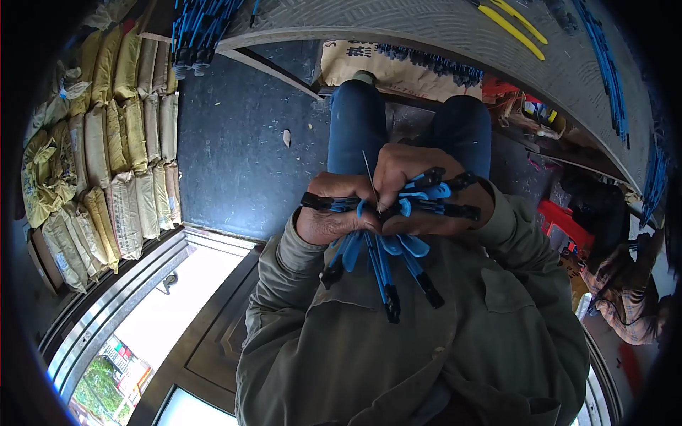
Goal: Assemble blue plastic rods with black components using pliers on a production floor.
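Observation:
Close in front of my chest, my left hand (330, 216) and my right hand (412, 170) are closed together around a bundle of slim blue sticks with black ends (387, 280). These fan out on all sides, some with flat blue loops near the middle. A thin wire (369, 170) rises from between the fingertips, where my right thumb and forefinger pinch near its lower part. My left thumb presses close beside it. The fingers beneath the bundle are mostly hidden, and the exact kind of the blue parts cannot be told.
Beyond my knees runs a grey worktop (419, 25) carrying yellow-handled pliers (513, 30) and more blue-black sticks (604, 71). Another bundle (202, 35) hangs at its left end. Stacked sacks (106, 142) line the left side. To the right are a red stool (565, 221) and another person's patterned sleeve (629, 309).

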Motion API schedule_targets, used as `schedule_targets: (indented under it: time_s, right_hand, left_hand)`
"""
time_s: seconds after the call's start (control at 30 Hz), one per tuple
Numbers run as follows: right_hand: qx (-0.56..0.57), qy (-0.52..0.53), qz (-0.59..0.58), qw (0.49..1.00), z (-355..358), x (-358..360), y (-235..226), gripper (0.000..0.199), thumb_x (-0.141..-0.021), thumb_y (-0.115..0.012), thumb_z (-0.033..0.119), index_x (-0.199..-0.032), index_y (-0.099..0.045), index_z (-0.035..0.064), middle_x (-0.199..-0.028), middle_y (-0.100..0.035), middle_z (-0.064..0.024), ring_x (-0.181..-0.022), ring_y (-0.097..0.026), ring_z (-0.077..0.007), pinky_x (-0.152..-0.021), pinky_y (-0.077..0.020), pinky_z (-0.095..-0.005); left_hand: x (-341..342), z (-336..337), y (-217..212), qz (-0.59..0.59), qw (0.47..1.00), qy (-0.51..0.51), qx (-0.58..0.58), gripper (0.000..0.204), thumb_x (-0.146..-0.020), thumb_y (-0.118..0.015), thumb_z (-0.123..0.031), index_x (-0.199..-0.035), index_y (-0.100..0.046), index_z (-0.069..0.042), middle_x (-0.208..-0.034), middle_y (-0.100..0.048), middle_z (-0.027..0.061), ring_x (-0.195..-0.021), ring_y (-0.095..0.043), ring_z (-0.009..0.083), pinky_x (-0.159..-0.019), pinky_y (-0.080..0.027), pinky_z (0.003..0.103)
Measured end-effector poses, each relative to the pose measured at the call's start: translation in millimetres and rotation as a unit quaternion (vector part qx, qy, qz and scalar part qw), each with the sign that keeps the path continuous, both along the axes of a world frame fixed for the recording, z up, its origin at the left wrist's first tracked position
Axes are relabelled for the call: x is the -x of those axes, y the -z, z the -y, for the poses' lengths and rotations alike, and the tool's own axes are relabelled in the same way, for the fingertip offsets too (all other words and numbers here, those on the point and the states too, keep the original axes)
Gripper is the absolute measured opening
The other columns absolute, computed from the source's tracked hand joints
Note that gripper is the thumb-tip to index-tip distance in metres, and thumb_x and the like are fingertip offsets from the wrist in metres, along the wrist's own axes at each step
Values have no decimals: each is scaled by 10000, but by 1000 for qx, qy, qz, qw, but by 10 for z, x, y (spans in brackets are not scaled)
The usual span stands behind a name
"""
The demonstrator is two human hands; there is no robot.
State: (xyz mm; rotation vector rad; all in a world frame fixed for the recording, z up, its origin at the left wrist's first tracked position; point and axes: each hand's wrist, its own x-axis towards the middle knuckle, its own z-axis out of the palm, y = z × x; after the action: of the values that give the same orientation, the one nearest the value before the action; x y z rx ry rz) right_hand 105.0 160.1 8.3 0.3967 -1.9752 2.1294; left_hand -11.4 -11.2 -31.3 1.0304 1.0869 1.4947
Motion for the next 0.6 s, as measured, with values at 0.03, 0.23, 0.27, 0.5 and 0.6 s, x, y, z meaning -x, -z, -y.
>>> schedule_targets:
  time_s: [0.03, 0.23, 0.27, 0.5, 0.6]
  right_hand:
    - [2, 9, 10, 1000, 19, -11, 14, 213, -750, -720, 179, -823, -555, 66, -804, -547, -51, -711, -526, -164, -632, -413, -308]
    - [-22, 12, 4, 1000, 39, -97, 87, 200, -745, -722, 177, -805, -566, 69, -799, -575, -59, -720, -548, -174, -636, -431, -311]
    - [-7, 1, 5, 1000, 36, -100, 90, 222, -740, -728, 176, -821, -555, 64, -793, -561, -55, -703, -545, -174, -616, -424, -308]
    - [21, -20, 49, 998, 22, -164, 93, 298, -704, -769, 196, -833, -538, 57, -753, -555, -48, -656, -565, -174, -579, -425, -289]
    - [-27, -3, 15, 1000, 30, -113, 62, 313, -679, -791, 177, -834, -551, 49, -721, -571, -46, -653, -584, -153, -592, -438, -282]
  left_hand:
    - [3, 7, -41, 15, 1000, 8, 22, 281, -742, -746, -208, -777, -536, -25, -747, -620, 42, -685, -616, 118, -593, -454, 228]
    - [-45, -29, -116, 130, 991, 1, 36, 242, -776, -713, -200, -761, -564, -10, -773, -634, 72, -713, -624, 125, -594, -461, 229]
    - [-28, -10, -86, 116, 993, 4, 32, 234, -776, -712, -190, -787, -570, -5, -776, -635, 79, -727, -626, 131, -607, -468, 232]
    - [-2, 1, 34, 119, 992, 47, -15, 207, -777, -704, -139, -854, -585, 12, -750, -620, 84, -723, -608, 142, -631, -472, 247]
    - [-20, 39, -5, 283, 956, 44, 68, 148, -757, -711, -93, -791, -605, 5, -715, -606, 72, -673, -583, 139, -597, -442, 245]
